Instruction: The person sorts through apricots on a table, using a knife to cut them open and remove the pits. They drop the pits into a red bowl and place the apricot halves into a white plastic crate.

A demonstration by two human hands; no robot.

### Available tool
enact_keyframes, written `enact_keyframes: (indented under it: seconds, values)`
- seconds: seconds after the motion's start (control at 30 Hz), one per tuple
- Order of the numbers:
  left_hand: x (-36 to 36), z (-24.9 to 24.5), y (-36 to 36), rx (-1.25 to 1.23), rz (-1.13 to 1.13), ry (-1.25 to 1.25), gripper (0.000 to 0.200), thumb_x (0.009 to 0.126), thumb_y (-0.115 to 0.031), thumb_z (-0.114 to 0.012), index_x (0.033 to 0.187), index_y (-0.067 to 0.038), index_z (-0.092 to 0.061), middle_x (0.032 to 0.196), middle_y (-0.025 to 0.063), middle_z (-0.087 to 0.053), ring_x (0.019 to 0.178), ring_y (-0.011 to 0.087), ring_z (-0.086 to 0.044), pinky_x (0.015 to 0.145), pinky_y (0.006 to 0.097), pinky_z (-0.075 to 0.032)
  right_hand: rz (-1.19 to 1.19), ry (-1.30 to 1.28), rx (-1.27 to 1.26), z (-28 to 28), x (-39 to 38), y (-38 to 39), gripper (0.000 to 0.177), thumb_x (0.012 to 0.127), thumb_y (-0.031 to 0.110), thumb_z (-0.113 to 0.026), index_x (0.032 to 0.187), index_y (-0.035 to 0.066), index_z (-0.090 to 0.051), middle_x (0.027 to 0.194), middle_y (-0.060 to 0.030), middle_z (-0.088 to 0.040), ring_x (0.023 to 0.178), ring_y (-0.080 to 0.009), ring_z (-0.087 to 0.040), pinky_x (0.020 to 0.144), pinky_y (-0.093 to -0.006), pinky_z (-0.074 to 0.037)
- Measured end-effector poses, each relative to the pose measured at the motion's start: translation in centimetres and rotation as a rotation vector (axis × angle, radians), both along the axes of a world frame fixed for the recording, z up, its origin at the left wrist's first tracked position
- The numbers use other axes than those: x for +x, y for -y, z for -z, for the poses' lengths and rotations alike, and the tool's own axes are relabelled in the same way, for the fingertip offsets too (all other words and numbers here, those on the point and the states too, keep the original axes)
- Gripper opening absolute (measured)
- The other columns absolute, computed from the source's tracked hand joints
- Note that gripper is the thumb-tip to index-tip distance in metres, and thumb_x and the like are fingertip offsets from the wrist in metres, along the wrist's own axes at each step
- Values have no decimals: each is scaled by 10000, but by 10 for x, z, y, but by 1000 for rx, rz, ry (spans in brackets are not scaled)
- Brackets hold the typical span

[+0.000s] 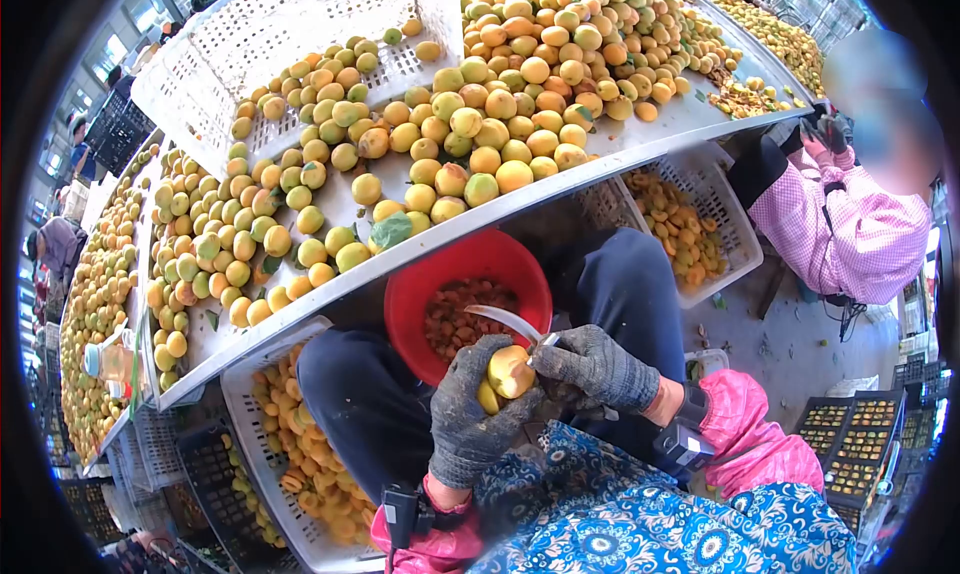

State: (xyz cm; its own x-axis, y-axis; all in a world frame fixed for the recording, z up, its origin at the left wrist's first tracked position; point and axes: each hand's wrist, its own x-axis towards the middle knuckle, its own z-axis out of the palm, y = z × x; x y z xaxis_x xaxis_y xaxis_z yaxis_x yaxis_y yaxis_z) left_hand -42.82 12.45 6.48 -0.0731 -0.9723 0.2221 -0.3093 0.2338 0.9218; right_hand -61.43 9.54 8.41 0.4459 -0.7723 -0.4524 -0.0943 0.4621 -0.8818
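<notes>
My gloved left hand is closed around a yellow-green apricot, which has a pale, bare-looking patch on its near side. Part of another yellow-green fruit surface shows just below it, between the fingers. In my gloved right hand is a small knife with a curved blade, pointing up and left over the bucket. The right fingertips are right beside the apricot. Between my knees stands a red bucket, with reddish-brown pits in its bottom.
A metal table heaped with apricots runs across in front, with a white crate tipped on it. White crates of fruit stand at my left and beyond my right knee. A person in pink sits at right.
</notes>
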Motion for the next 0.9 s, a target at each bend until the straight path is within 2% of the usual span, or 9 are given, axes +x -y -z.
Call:
enact_keyframes:
  seconds: [0.07, 0.1, 0.13, 0.17, 0.27, 0.4, 0.5, 0.7, 0.9]
  values:
    - [-4, -6, -2, -78, -26, 71, 557, 635, -246, -837, 1101, -63, -591, 933, 122, -636, 825, 301, -659, 740, 350, -522, 24, -53, -7, 5, 3, -1, 380, 895, 418, -604, 932, 44, -661, 645, 8, -572, 494, -50, -476, 435, -202, -362]
    - [-6, -9, -3, -73, -19, 69, 557, 635, -246, -837, 1101, -63, -591, 933, 122, -636, 825, 301, -659, 740, 350, -522, 52, -107, -19, 6, 4, -2, 401, 883, 441, -612, 938, 47, -662, 647, 9, -574, 491, -49, -476, 431, -196, -357]
    - [-7, -12, -3, -51, -7, 168, 551, 629, -225, -833, 1094, -50, -595, 920, 132, -635, 823, 303, -659, 733, 349, -522, 58, -109, -17, 1, 4, -1, 401, 883, 441, -612, 938, 47, -662, 647, 9, -574, 491, -49, -476, 431, -196, -357]
    - [-8, -13, -4, -28, 4, 267, 544, 624, -203, -829, 1088, -38, -598, 908, 142, -635, 821, 305, -659, 726, 348, -522, 24, -87, 67, -7, 5, 2, 404, 870, 444, -626, 940, 48, -662, 647, 6, -578, 489, -53, -485, 428, -198, -361]
    - [-6, -12, -4, -29, 44, 328, 547, 630, -210, -826, 1098, -47, -594, 886, 135, -632, 788, 313, -657, 685, 354, -520, -11, -11, 221, -6, 4, 6, 386, 842, 433, -657, 944, 61, -665, 655, 2, -587, 478, -58, -494, 417, -200, -362]
    - [-4, 0, -5, -61, 82, 359, 606, 648, -304, -803, 1147, -55, -568, 916, 136, -623, 753, 329, -633, 637, 387, -501, -36, 160, 441, 8, -3, 7, 339, 814, 382, -685, 963, 78, -658, 658, 10, -577, 441, -55, -469, 394, -193, -341]
    - [-5, 3, -6, -75, 89, 359, 584, 664, -269, -785, 1153, -42, -561, 913, 136, -622, 743, 329, -632, 630, 387, -497, 34, 276, 493, -9, 3, 3, 341, 816, 373, -678, 960, 67, -642, 642, 17, -558, 401, -51, -425, 366, -191, -305]
    - [-5, 7, -6, -59, 109, 360, 580, 652, -238, -780, 1152, -41, -562, 910, 127, -624, 737, 321, -634, 625, 381, -497, -7, 351, 548, 24, -6, 1, 327, 830, 362, -669, 944, 59, -626, 630, 9, -558, 373, -49, -401, 339, -190, -288]
    - [-7, 10, -10, -47, 78, 352, 570, 634, -196, -776, 1146, -52, -571, 912, 118, -629, 735, 311, -645, 618, 367, -506, 48, 407, 580, 18, -1, -3, 316, 826, 327, -683, 980, 59, -618, 637, 18, -555, 396, -44, -411, 355, -184, -285]
